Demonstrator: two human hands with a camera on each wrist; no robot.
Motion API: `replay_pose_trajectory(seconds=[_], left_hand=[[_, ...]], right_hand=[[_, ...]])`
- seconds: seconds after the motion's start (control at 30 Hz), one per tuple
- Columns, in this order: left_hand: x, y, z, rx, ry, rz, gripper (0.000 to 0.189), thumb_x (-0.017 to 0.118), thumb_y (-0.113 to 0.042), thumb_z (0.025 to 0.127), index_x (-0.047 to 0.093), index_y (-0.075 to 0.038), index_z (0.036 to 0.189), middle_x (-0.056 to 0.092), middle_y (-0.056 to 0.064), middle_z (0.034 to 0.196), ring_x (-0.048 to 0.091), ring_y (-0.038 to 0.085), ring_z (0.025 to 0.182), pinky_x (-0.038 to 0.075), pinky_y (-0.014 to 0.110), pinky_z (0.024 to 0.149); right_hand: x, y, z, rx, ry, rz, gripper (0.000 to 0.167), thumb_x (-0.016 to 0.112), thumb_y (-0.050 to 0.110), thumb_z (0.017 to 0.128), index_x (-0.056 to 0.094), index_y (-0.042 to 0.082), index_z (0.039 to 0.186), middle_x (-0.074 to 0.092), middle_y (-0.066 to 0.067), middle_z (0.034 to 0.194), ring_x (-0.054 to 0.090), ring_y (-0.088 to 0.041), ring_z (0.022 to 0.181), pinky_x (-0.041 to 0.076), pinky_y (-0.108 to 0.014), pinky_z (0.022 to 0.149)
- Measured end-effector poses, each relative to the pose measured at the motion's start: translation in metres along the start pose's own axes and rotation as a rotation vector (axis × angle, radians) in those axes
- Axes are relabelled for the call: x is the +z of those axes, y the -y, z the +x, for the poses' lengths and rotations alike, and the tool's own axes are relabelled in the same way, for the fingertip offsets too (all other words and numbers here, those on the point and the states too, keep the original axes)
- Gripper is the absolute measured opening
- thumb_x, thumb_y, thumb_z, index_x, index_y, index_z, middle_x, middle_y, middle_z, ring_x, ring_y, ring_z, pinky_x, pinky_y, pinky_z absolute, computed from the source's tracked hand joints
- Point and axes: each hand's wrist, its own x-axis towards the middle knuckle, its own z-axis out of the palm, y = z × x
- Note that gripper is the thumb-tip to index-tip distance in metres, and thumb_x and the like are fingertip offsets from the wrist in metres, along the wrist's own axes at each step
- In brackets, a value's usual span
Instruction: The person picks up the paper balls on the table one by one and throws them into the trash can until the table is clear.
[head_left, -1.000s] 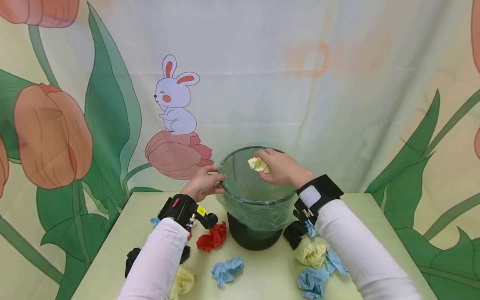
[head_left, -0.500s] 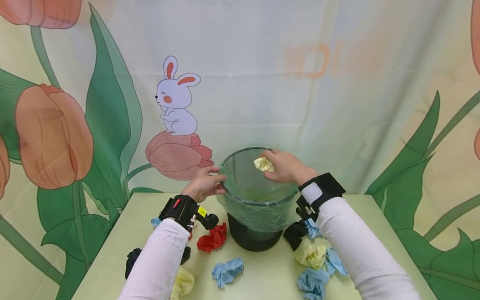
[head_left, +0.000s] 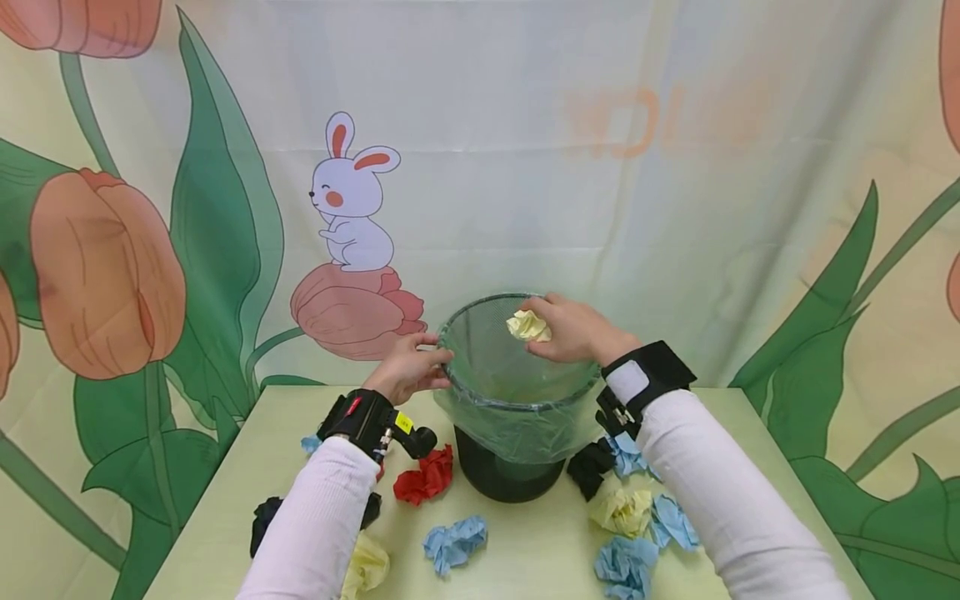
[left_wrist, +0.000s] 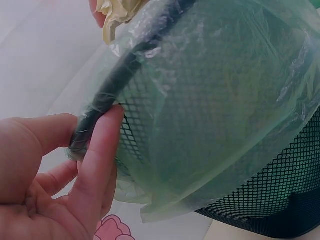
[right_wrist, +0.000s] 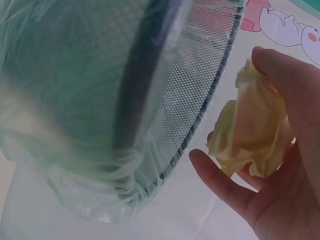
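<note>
A black mesh wastebasket (head_left: 510,479) stands on the table, with a thin green plastic bag (head_left: 517,433) lining it and folded over its rim. My left hand (head_left: 409,365) pinches the lined rim at the left side, thumb and fingers on either face of it in the left wrist view. Above the basket's mouth, toward the right, my right hand (head_left: 573,331) holds a crumpled ball of pale yellow paper (head_left: 528,326). In the right wrist view the thumb and fingers curl round this paper ball (right_wrist: 255,125).
Left of the basket lie crumpled papers: red (head_left: 424,475), black (head_left: 264,523) and yellow (head_left: 366,565). A blue one (head_left: 454,543) lies in front. To the right are black (head_left: 591,467), yellow (head_left: 624,510) and several blue ones (head_left: 627,567). A printed curtain (head_left: 480,167) hangs behind.
My right hand has shifted slightly right with the yellow paper ball, still above the basket's mouth. My left hand has stayed on the rim.
</note>
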Motion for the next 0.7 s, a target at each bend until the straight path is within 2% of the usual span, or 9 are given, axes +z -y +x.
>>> replay_pose_trajectory(seconds=[0.1,0.47,0.7], left_hand=[[-0.0001,0.0003,0.0004,0.0,-0.004,0.002,0.055,0.055,-0.012,0.093,0.028,-0.007,0.14,0.047,0.013,0.111,0.052,0.014,0.068,0.055,0.022,0.059],[0.0003,0.0008,0.0002,0.006,-0.01,0.01,0.056,0.055,-0.012,0.092,0.028,-0.007,0.141,0.047,0.013,0.11,0.053,0.014,0.071,0.056,0.023,0.061],[-0.0003,0.0015,0.0009,0.006,-0.002,0.0,0.056,0.055,-0.012,0.093,0.027,-0.007,0.141,0.046,0.014,0.117,0.052,0.014,0.068,0.055,0.021,0.058]], right_hand=[[-0.0003,0.0,-0.0009,-0.007,0.002,0.005,0.053,0.064,0.028,0.085,0.046,0.011,0.132,0.052,-0.016,0.116,0.054,-0.027,0.097,0.048,-0.041,0.079],[-0.0015,-0.0007,-0.0057,0.005,0.015,0.025,0.059,0.062,0.033,0.087,0.04,0.013,0.138,0.047,-0.017,0.126,0.053,-0.029,0.102,0.047,-0.043,0.084],[0.001,-0.0012,-0.0089,-0.002,-0.011,-0.015,0.056,0.062,0.033,0.087,0.043,0.014,0.136,0.051,-0.015,0.12,0.054,-0.028,0.099,0.048,-0.042,0.082]])
